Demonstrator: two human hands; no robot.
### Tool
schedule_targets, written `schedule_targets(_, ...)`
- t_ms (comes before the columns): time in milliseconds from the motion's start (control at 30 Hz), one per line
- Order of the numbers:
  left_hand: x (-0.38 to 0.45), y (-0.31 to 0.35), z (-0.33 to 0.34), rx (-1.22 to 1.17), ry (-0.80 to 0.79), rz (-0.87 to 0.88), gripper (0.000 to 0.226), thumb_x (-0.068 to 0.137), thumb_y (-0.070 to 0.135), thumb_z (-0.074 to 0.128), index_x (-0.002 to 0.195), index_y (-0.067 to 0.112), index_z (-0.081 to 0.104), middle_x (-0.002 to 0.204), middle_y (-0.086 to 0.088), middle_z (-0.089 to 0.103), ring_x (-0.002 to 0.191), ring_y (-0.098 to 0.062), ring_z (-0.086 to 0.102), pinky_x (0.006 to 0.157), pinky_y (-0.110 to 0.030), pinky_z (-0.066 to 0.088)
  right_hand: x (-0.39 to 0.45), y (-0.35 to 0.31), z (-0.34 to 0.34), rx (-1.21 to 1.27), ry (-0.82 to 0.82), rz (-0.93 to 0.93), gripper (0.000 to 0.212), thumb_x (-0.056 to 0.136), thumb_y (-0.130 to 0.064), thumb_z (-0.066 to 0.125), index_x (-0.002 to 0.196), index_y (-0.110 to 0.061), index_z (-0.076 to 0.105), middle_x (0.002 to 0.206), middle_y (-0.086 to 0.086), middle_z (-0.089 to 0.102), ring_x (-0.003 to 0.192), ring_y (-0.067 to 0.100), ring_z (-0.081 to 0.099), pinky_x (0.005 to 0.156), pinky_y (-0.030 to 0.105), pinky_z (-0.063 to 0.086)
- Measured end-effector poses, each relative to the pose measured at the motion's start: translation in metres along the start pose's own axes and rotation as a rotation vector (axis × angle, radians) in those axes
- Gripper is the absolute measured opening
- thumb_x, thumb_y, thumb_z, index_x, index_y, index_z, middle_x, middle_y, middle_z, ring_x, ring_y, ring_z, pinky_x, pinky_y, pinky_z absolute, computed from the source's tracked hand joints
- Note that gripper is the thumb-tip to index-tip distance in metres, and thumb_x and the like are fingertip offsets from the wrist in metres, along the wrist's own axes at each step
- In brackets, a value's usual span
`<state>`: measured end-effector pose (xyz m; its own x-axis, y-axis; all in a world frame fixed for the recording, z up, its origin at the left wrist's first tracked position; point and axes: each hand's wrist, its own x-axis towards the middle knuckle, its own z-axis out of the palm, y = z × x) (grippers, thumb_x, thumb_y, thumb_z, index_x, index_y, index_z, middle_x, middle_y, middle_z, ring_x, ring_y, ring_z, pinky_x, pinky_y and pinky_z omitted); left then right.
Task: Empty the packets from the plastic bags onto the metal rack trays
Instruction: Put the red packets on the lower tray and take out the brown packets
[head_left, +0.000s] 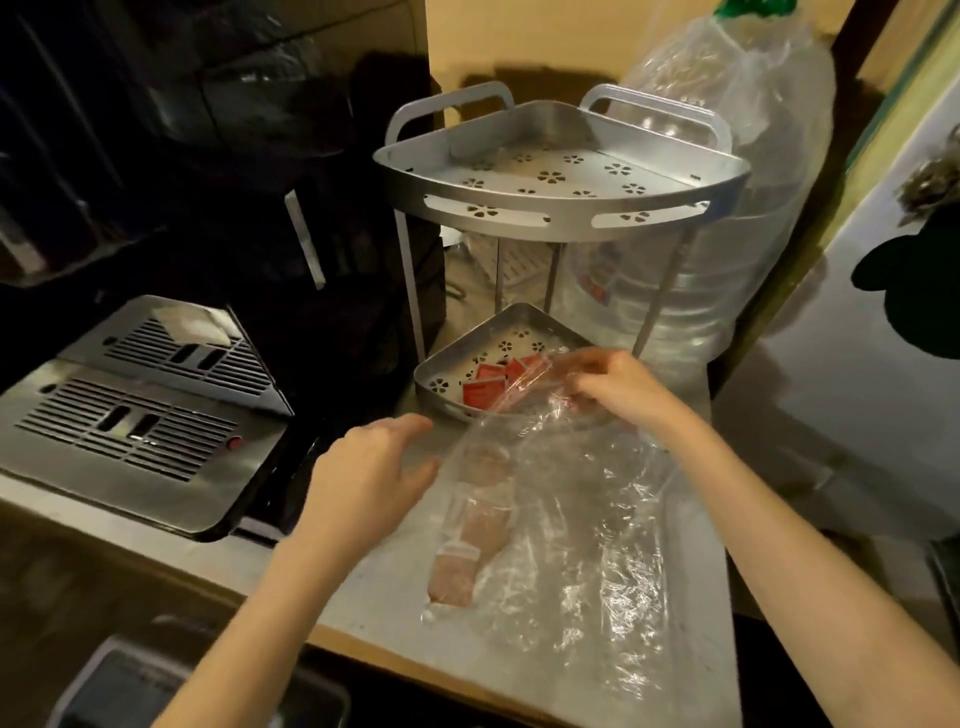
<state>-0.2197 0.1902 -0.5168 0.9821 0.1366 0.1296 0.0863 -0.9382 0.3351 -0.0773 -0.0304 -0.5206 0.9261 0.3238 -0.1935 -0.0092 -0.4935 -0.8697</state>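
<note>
A two-tier metal corner rack stands on the counter. Its upper tray holds nothing. On the lower tray lie several red packets. A clear plastic bag hangs from my right hand, which grips its mouth right at the lower tray's front edge. More packets show blurred through the lower part of the bag. My left hand hovers beside the bag's left edge, fingers spread, holding nothing.
A coffee machine's steel drip tray sits to the left. A large water bottle wrapped in plastic stands behind the rack on the right. Grey counter runs toward me; a dark tub lies below its front edge.
</note>
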Motion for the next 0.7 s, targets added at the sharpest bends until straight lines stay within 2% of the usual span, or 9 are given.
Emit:
schedule_targets(67,-0.012,0.008,0.005,-0.099,0.189,0.111,0.034,0.083,0.031,0.056,0.115,0.020,0.061,0.113,0.000,0.066,0.096,-0.020,0.064,0.079,-0.031,0.051,0.009,-0.007,0.013,-0.071,-0.034,-0.033,0.027,0.083,-0.003,0.053,0.085,-0.026,0.067,0.066,-0.007,0.061,0.056,0.008,0.055,0.061,0.025,0.043)
schedule_targets(133,-0.020,0.010,0.019,-0.087,0.229,0.241,0.037,0.085,0.033,0.047,0.117,0.019,0.059,0.122,-0.002,0.062,0.111,-0.019,0.058,0.090,-0.030,0.045,0.016,-0.012,0.029,-0.079,-0.095,-0.057,0.021,0.085,-0.009,0.056,0.080,-0.027,0.065,0.069,-0.004,0.062,0.062,0.011,0.054,0.066,0.031,0.043)
schedule_targets(267,-0.024,-0.004,0.070,-0.020,0.021,0.256,0.053,0.093,0.041,0.033,0.144,0.026,0.025,0.153,-0.002,0.022,0.141,-0.016,0.013,0.113,-0.039,0.012,0.027,-0.025,0.061,-0.131,-0.199,-0.096,0.015,0.085,-0.005,0.055,0.084,-0.015,0.066,0.076,-0.009,0.069,0.072,-0.005,0.063,0.070,0.014,0.050)
schedule_targets(333,-0.024,-0.012,0.095,-0.009,-0.065,0.228,0.057,0.096,0.046,0.019,0.146,0.031,-0.002,0.156,0.002,-0.002,0.143,-0.012,-0.008,0.113,-0.041,0.001,0.031,-0.028,0.076,-0.187,-0.211,-0.120,0.014,0.085,-0.010,0.056,0.095,-0.014,0.065,0.098,0.002,0.068,0.097,0.013,0.063,0.089,0.028,0.049)
schedule_targets(400,-0.023,-0.018,0.113,-0.019,-0.131,0.183,0.057,0.095,0.050,0.008,0.142,0.033,-0.019,0.153,0.007,-0.020,0.140,-0.010,-0.021,0.114,-0.039,-0.010,0.036,-0.027,0.089,-0.252,-0.215,-0.122,0.026,0.089,-0.014,0.055,0.114,-0.011,0.060,0.119,0.010,0.061,0.112,0.024,0.056,0.094,0.027,0.041)
schedule_targets(533,-0.016,-0.031,0.130,0.029,-0.155,0.093,0.058,0.092,0.054,-0.002,0.145,0.031,-0.008,0.155,-0.001,-0.004,0.143,-0.022,-0.005,0.113,-0.041,-0.007,0.046,-0.019,0.113,-0.285,-0.212,-0.113,0.041,0.092,-0.011,0.050,0.133,-0.009,0.045,0.130,0.012,0.053,0.120,0.025,0.049,0.088,0.016,0.035)
schedule_targets(600,-0.013,-0.037,0.136,0.036,-0.171,0.060,0.058,0.091,0.054,-0.003,0.143,0.031,-0.011,0.154,-0.001,-0.011,0.142,-0.020,-0.013,0.113,-0.042,-0.012,0.048,-0.017,0.123,-0.309,-0.214,-0.126,0.046,0.092,-0.013,0.050,0.137,-0.014,0.040,0.129,0.005,0.051,0.119,0.018,0.048,0.087,0.011,0.031)
schedule_targets(633,-0.012,-0.040,0.137,0.040,-0.183,0.041,0.057,0.090,0.054,-0.001,0.141,0.031,-0.013,0.153,0.000,-0.015,0.141,-0.019,-0.019,0.112,-0.042,-0.017,0.049,-0.015,0.126,-0.304,-0.210,-0.136,0.050,0.091,-0.011,0.051,0.138,-0.017,0.038,0.130,0.003,0.050,0.120,0.016,0.047,0.092,0.011,0.032)
schedule_targets(700,-0.011,-0.044,0.140,0.039,-0.228,-0.003,0.057,0.088,0.054,-0.001,0.138,0.032,-0.018,0.151,0.001,-0.021,0.137,-0.017,-0.027,0.110,-0.039,-0.024,0.052,-0.008,0.130,-0.311,-0.198,-0.165,0.057,0.087,-0.010,0.055,0.140,-0.020,0.036,0.141,0.005,0.044,0.128,0.021,0.043,0.107,0.025,0.034)
